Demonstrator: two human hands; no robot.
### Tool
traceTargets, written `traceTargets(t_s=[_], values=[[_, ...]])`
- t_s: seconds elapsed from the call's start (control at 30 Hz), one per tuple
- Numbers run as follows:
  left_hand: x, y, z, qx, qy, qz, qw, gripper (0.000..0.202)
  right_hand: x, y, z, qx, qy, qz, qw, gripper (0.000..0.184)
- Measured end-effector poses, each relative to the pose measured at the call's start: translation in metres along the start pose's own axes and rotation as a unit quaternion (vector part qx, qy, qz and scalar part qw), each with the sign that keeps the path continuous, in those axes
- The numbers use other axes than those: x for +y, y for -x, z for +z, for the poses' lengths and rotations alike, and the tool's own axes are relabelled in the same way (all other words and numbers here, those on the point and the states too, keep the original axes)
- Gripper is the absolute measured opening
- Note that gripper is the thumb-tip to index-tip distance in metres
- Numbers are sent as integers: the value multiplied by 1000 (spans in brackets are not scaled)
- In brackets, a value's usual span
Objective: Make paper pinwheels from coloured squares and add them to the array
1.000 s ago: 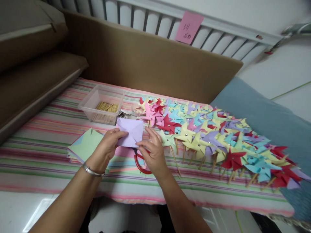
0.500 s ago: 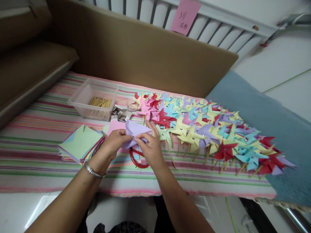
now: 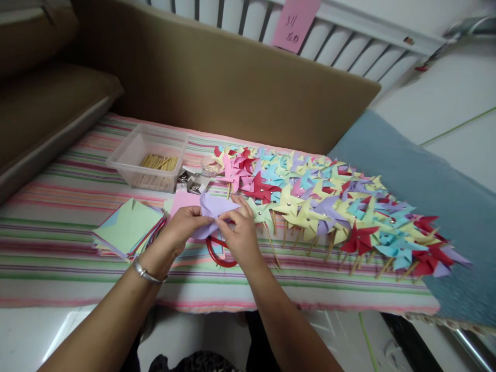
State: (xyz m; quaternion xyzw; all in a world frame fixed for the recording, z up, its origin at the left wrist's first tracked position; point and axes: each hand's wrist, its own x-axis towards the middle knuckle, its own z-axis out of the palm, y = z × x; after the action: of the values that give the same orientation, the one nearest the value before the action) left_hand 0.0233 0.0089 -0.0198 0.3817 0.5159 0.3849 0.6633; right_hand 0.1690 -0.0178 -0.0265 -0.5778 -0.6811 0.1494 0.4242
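Observation:
A purple paper pinwheel (image 3: 211,205), its corners folded in toward the middle, is held above the striped cloth. My left hand (image 3: 186,227) pinches it from the left, thumb near its centre. From the right, my right hand (image 3: 239,227) grips the folded paper with thumb and forefinger close to the same centre, its other fingers raised. Fingers hide part of the folds. Under the hands lie red-handled scissors (image 3: 217,260), partly covered, and a pink paper sheet (image 3: 182,200). Left of them rests a stack of coloured paper squares (image 3: 129,227), light green on top.
Many finished pinwheels (image 3: 310,212) on wooden sticks cover the right side of the striped cloth (image 3: 58,243). Behind my hands stand a clear plastic box (image 3: 120,163) of sticks and small boxes of metal fasteners (image 3: 197,184). A brown board (image 3: 217,82) rises at the back.
My hands stay at nearly the same spot. The right fingers have shifted slightly left, closer in to the pinwheel's centre, and its folded corners sit a little differently.

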Motion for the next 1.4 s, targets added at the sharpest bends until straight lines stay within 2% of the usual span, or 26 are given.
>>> traceTargets(t_s=[0.17, 0.3, 0.33, 0.43, 0.47, 0.53, 0.6, 0.67, 0.83, 0.93, 1.07, 1.17, 1.23, 1.33, 1.4], values=[[-2, 1, 1, -2, -10, 6, 1000, 25, 1, 0, 3, 4, -6, 4, 1000, 7], [-2, -2, -1, 32, -45, 37, 998, 20, 0, -1, 3, 1, -6, 19, 1000, 5], [-1, -3, -2, 40, -60, 42, 997, 18, 0, -1, 1, 7, -6, 23, 1000, 10], [3, -3, -5, 34, -108, 39, 993, 14, 0, -6, -12, 19, -25, 48, 998, 44], [4, -3, -6, 21, -126, 34, 991, 13, 0, -8, -17, 7, -44, 67, 997, 52], [5, -1, -6, -19, -159, 25, 987, 11, 3, -10, -25, -57, -104, 120, 986, 57], [4, 2, -5, -65, -181, 19, 981, 11, 7, -11, -29, -148, -179, 163, 959, 55], [1, 3, -2, -107, -195, 13, 975, 9, 11, -10, -30, -211, -226, 172, 935, 54], [-3, 5, 5, -176, -175, 8, 969, 7, 14, -9, -28, -239, -197, 134, 941, 49], [-2, 7, 8, -181, -133, -2, 974, 6, 10, -10, -31, -255, -168, 122, 944, 47], [-2, 5, 9, -168, -114, -9, 979, 9, 7, -11, -32, -256, -166, 121, 945, 46], [-2, 3, 6, -156, -119, 0, 981, 8, 8, -11, -30, -232, -189, 152, 942, 48], [0, 2, 3, -130, -94, 23, 987, 15, 11, -12, -28, -203, -208, 194, 937, 47], [3, 3, 1, -76, -13, 49, 996, 36, 16, -15, -25, -140, -255, 246, 925, 40], [1, 4, 4, -67, 42, 37, 996, 34, 19, -17, -22, -87, -292, 261, 916, 38]])
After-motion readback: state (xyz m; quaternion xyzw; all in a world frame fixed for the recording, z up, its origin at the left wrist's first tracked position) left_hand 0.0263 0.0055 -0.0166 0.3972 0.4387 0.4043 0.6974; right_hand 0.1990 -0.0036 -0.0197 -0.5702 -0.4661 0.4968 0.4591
